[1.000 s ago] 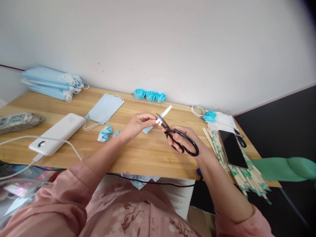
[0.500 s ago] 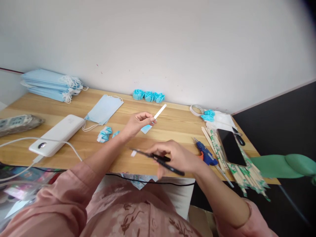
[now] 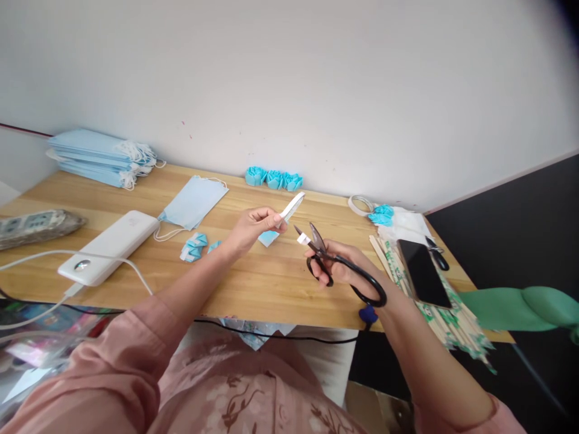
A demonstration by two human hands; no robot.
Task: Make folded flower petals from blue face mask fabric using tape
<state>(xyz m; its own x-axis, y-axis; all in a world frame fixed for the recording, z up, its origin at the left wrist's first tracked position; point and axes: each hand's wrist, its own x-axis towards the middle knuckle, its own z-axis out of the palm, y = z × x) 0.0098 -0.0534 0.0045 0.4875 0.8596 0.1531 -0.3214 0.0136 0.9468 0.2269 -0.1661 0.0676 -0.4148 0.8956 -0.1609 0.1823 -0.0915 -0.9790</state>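
My left hand (image 3: 260, 228) pinches a narrow white strip (image 3: 293, 206) between thumb and fingers; the strip sticks up and bends over on itself. Just below those fingertips lies a pale blue piece (image 3: 269, 239). My right hand (image 3: 341, 260) grips a pair of black-handled scissors (image 3: 317, 246), blades spread and pointing up toward the left hand. A small white scrap (image 3: 303, 239) clings to one blade near its tip. Folded blue pieces (image 3: 194, 247) with white patches rest left of the left hand, partly covered by the forearm.
Three blue folded flowers (image 3: 274, 179) line the wall. A flat mask (image 3: 193, 202), a mask stack (image 3: 94, 157), a white power bank (image 3: 111, 247) and a power strip (image 3: 38, 228) are left. A tape roll (image 3: 359, 205), phone (image 3: 425, 272) and wrapped chopsticks (image 3: 461, 328) are right.
My right hand has swung up and right with the scissors, whose blades are now apart. The white scrap, earlier near the blade tip over the table, is on the blade. The strip now bends over.
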